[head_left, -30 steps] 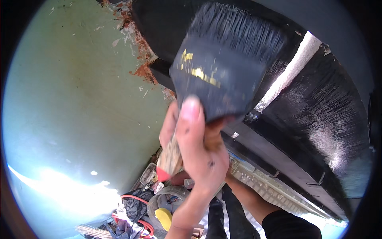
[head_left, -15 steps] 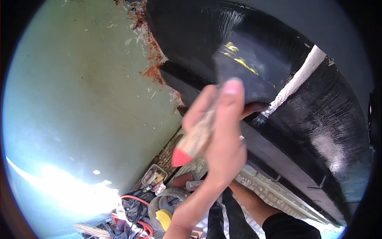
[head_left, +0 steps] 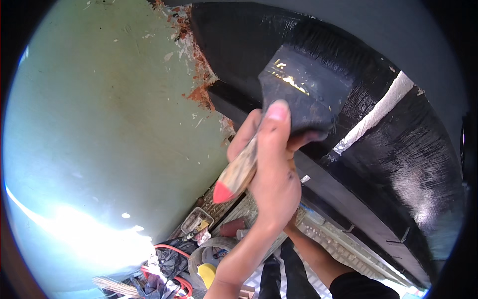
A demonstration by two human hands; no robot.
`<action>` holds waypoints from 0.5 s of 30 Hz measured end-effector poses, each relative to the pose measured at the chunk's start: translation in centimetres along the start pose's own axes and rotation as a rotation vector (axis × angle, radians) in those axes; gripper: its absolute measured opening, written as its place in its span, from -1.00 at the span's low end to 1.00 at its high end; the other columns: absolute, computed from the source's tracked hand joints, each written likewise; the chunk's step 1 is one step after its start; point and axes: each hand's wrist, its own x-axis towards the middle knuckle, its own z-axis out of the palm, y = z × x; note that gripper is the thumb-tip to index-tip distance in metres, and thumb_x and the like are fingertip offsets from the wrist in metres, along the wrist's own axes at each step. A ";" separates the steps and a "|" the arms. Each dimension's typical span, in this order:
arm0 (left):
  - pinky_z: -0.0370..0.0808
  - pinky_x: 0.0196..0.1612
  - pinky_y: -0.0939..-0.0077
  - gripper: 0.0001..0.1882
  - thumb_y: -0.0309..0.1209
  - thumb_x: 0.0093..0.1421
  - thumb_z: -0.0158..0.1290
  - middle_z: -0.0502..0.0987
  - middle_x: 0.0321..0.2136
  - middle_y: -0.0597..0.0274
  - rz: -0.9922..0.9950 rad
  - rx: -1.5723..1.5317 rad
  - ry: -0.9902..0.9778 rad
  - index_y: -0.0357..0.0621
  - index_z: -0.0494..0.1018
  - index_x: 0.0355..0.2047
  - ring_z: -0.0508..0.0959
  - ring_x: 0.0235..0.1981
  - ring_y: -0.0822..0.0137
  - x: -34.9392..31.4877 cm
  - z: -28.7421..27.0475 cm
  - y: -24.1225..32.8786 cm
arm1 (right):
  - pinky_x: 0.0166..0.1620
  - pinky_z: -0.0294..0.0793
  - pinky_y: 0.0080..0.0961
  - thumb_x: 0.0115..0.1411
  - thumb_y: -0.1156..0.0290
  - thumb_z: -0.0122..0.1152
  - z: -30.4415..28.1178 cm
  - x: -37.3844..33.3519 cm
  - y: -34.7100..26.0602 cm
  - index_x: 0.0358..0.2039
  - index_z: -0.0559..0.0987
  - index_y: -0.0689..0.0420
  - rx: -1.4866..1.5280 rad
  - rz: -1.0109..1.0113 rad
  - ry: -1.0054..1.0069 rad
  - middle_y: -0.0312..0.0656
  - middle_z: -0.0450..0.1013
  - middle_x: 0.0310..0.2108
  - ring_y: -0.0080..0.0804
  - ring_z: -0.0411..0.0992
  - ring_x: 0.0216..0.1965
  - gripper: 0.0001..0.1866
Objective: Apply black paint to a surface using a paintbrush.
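Observation:
My left hand [head_left: 271, 154] is closed round a wide paintbrush [head_left: 303, 92], thumb laid along its dark ferrule, which carries worn gold marks. The pale wooden handle with a red tip points down to the left. Its bristle end, towards the upper right, lies against or close above the curved, black-coated surface [head_left: 413, 154]. Wet-looking streaks shine on that coating. A white strip [head_left: 373, 112] crosses the black to the right of the brush. My right forearm [head_left: 316, 249] reaches up from a black sleeve behind my left wrist; the right hand's fingers are hidden there.
A pale green wall [head_left: 109, 124] fills the left, with a ragged brick edge [head_left: 201, 92] beside the black. Below are a plastic tray [head_left: 196, 219], a bucket [head_left: 196, 256], an orange hose [head_left: 184, 286], a black bag [head_left: 169, 261] and a bundle of straw [head_left: 112, 285]. A black ledge [head_left: 358, 209] runs down right.
The paintbrush in my left hand has moved a little to the left across the black surface, away from the white strip. The whole view has shifted slightly. My grip looks the same.

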 end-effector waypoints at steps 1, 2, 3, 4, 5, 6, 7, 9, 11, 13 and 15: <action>0.57 -0.28 0.36 -0.70 -0.23 0.29 -0.06 0.57 -0.31 0.11 -0.012 0.012 -0.009 -0.26 0.40 -0.20 0.62 -0.34 0.27 0.7 -0.6 -1.1 | 0.22 0.01 0.29 0.01 0.42 0.21 0.0 0.5 -0.6 0.39 -0.18 -0.04 0.203 -0.122 0.350 0.16 -0.38 0.39 0.26 -0.26 0.37 0.02; 0.57 -0.28 0.36 -0.70 -0.23 0.29 -0.06 0.57 -0.31 0.11 -0.011 0.024 -0.009 -0.26 0.40 -0.20 0.62 -0.34 0.27 0.6 -1.6 -2.0 | 0.22 0.01 0.29 0.01 0.42 0.21 -0.9 0.8 -1.5 0.39 -0.18 -0.04 0.214 -0.120 0.349 0.16 -0.38 0.39 0.26 -0.26 0.37 0.02; 0.58 -0.30 0.37 -0.72 -0.25 0.29 -0.06 0.57 -0.33 0.10 -0.037 0.131 0.027 -0.27 0.41 -0.24 0.62 -0.36 0.28 0.2 -3.1 -2.2 | 0.22 0.00 0.28 0.02 0.44 0.19 -2.1 1.1 -3.6 0.39 -0.18 -0.03 0.065 0.015 -0.138 0.17 -0.38 0.38 0.26 -0.27 0.37 0.00; 0.58 -0.31 0.38 -0.73 -0.28 0.29 -0.06 0.56 -0.34 0.09 -0.066 0.219 0.060 -0.28 0.41 -0.27 0.62 -0.38 0.29 -0.4 -4.0 -2.5 | 0.23 -0.02 0.28 0.04 0.46 0.16 -3.4 1.7 -4.6 0.39 -0.18 -0.02 -0.111 0.148 -0.620 0.19 -0.38 0.38 0.27 -0.27 0.37 -0.02; 0.55 -0.31 0.51 -0.69 -0.28 0.25 0.05 0.46 -0.49 0.27 -0.120 0.148 0.151 -0.29 0.39 -0.51 0.46 -0.45 0.51 -0.9 -4.2 -2.3 | 0.23 -0.02 0.28 0.04 0.46 0.16 -4.0 2.1 -4.5 0.39 -0.18 -0.02 -0.114 0.152 -0.617 0.19 -0.38 0.38 0.27 -0.27 0.37 -0.02; 0.55 -0.31 0.51 -0.69 -0.28 0.25 0.05 0.46 -0.49 0.27 -0.121 0.146 0.149 -0.29 0.39 -0.51 0.46 -0.45 0.51 -1.2 -4.9 -2.2 | 0.23 -0.03 0.28 0.04 0.45 0.16 -4.5 2.4 -4.5 0.39 -0.19 -0.02 -0.125 0.168 -0.615 0.18 -0.40 0.38 0.27 -0.28 0.37 -0.01; 0.56 -0.31 0.47 -0.74 -0.29 0.27 0.00 0.51 -0.41 0.19 -0.117 0.188 0.143 -0.28 0.41 -0.40 0.53 -0.40 0.43 -1.1 -5.4 -2.0 | 0.24 -0.04 0.28 0.04 0.44 0.17 -4.9 2.4 -4.2 0.39 -0.20 -0.03 -0.140 0.188 -0.616 0.17 -0.42 0.38 0.27 -0.30 0.37 -0.01; 0.57 -0.28 0.47 -0.80 -0.32 0.28 -0.04 0.56 -0.34 0.18 -0.106 0.149 0.150 -0.21 0.43 -0.29 0.60 -0.32 0.39 -0.7 -6.0 -1.5 | 0.24 -0.06 0.28 0.04 0.44 0.17 -5.9 2.5 -3.6 0.39 -0.22 -0.03 -0.127 0.206 -0.631 0.17 -0.44 0.38 0.27 -0.31 0.37 0.01; 0.57 -0.27 0.48 -0.81 -0.31 0.27 -0.03 0.56 -0.34 0.21 -0.060 0.015 0.154 -0.18 0.43 -0.28 0.59 -0.31 0.39 0.6 -4.5 0.3 | 0.25 -0.07 0.29 0.04 0.44 0.17 -6.6 2.7 -3.6 0.39 -0.25 -0.04 -0.109 0.213 -0.638 0.16 -0.46 0.39 0.27 -0.32 0.38 0.02; 0.56 -0.26 0.48 -0.82 -0.30 0.27 -0.01 0.56 -0.33 0.23 -0.001 -0.111 0.157 -0.15 0.43 -0.27 0.59 -0.30 0.40 2.7 -2.8 1.7 | 0.25 -0.06 0.27 0.03 0.43 0.20 -6.5 3.0 -4.1 0.39 -0.29 -0.05 -0.164 0.223 -0.707 0.15 -0.49 0.39 0.26 -0.35 0.38 0.06; 0.55 -0.25 0.46 -0.80 -0.28 0.26 0.01 0.57 -0.30 0.23 0.064 -0.086 0.094 -0.12 0.43 -0.22 0.59 -0.28 0.38 4.3 -2.4 2.1 | 0.26 -0.08 0.27 0.01 0.41 0.23 -7.9 4.1 -6.2 0.39 -0.30 -0.05 -0.118 0.219 -0.768 0.15 -0.50 0.39 0.26 -0.35 0.38 0.09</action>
